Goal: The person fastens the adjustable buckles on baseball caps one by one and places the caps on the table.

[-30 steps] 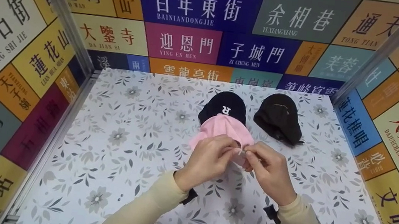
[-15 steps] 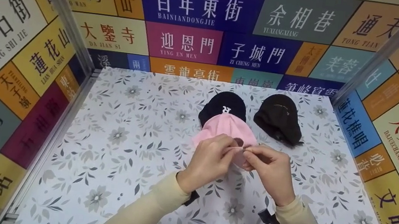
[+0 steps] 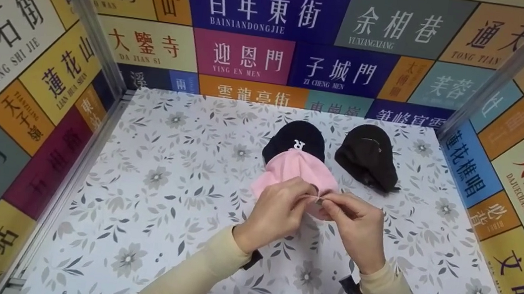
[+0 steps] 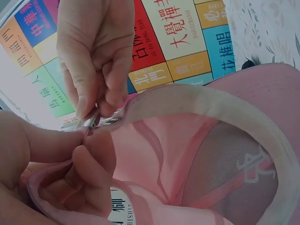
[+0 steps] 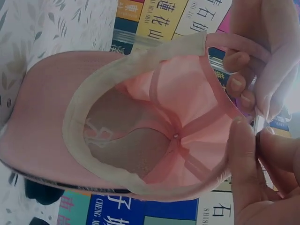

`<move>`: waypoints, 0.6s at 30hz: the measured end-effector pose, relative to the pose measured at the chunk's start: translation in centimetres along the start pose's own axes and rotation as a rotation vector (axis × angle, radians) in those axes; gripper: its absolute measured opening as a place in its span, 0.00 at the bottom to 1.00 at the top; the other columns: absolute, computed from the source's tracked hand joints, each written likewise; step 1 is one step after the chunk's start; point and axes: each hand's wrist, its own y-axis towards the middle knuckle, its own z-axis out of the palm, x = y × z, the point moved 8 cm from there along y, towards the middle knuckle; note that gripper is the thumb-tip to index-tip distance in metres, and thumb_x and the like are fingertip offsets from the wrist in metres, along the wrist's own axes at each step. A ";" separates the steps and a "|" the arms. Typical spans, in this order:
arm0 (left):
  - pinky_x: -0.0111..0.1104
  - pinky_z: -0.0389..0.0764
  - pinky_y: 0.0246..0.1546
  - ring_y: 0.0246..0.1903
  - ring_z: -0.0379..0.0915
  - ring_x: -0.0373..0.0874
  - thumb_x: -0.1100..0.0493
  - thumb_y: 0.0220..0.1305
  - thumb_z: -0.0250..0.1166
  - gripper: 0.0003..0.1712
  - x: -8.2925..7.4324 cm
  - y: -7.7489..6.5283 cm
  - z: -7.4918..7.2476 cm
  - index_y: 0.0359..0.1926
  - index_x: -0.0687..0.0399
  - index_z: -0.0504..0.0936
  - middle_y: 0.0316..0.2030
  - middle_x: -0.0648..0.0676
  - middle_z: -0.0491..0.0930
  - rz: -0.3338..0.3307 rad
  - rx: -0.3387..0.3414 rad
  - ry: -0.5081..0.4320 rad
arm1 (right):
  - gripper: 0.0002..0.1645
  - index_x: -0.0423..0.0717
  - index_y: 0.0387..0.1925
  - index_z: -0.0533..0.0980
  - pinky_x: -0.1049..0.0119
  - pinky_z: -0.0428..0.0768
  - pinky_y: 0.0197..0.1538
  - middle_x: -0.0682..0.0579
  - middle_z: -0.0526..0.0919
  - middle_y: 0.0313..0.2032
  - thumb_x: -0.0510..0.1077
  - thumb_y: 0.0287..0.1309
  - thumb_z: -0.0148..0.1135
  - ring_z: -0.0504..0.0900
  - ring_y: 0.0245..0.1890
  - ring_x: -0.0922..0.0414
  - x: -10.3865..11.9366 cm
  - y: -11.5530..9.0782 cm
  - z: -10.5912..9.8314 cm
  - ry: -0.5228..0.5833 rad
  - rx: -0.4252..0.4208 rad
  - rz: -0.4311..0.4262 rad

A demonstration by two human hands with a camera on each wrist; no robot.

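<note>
A pink baseball cap (image 3: 297, 166) is held up between both hands, its inside lining and pale sweatband (image 5: 75, 112) facing the wrist cameras. At the back of the cap, my left hand (image 3: 281, 212) pinches the narrow pink strap (image 5: 227, 41) between thumb and fingers. Opposite it, my right hand (image 3: 357, 226) pinches the strap end at a small metal buckle (image 4: 94, 118). The fingertips of both hands meet there and partly hide the buckle. Behind the pink cap lies a black cap (image 3: 296, 136) with a white letter, its lower part covered in the head view.
To the right of the black cap lies a dark brown cap (image 3: 368, 155). White floral paper or cloth covers the table (image 3: 171, 236). Panels with coloured street-name signs (image 3: 264, 7) enclose the back and both sides.
The pink cap has shifted slightly to the right, and its back opening is more covered by the left hand than half a second ago. Both hands keep their pinch at the strap.
</note>
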 end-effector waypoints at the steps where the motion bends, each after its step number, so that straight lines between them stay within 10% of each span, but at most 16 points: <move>1: 0.24 0.75 0.34 0.31 0.74 0.34 0.66 0.66 0.65 0.03 0.0 0.0 0.0 0.36 0.54 0.84 0.31 0.47 0.79 0.006 0.007 0.009 | 0.09 0.28 0.37 0.84 0.60 0.85 0.32 0.35 0.86 0.34 0.22 0.53 0.67 0.86 0.27 0.45 0.0 -0.1 -0.1 0.018 -0.011 -0.004; 6: 0.22 0.76 0.37 0.33 0.76 0.31 0.65 0.66 0.66 0.04 -0.1 0.2 -0.1 0.36 0.53 0.86 0.32 0.45 0.82 -0.025 -0.020 -0.025 | 0.11 0.23 0.39 0.83 0.62 0.85 0.31 0.30 0.85 0.33 0.19 0.51 0.66 0.86 0.25 0.47 0.3 0.0 -0.5 0.103 -0.049 -0.024; 13: 0.26 0.81 0.32 0.30 0.79 0.30 0.65 0.63 0.70 0.03 1.7 -0.5 0.0 0.34 0.53 0.89 0.30 0.42 0.85 -0.343 -0.161 -0.360 | 0.10 0.22 0.40 0.82 0.61 0.85 0.30 0.29 0.85 0.34 0.20 0.53 0.65 0.87 0.24 0.46 -0.1 -0.1 0.0 0.181 -0.067 0.012; 18: 0.27 0.81 0.30 0.28 0.79 0.31 0.66 0.62 0.71 0.03 1.8 -0.9 0.3 0.33 0.54 0.90 0.29 0.42 0.85 -0.408 -0.172 -0.348 | 0.10 0.22 0.40 0.82 0.59 0.85 0.31 0.29 0.85 0.35 0.20 0.53 0.65 0.87 0.26 0.44 -0.2 -0.7 0.0 0.171 -0.117 0.001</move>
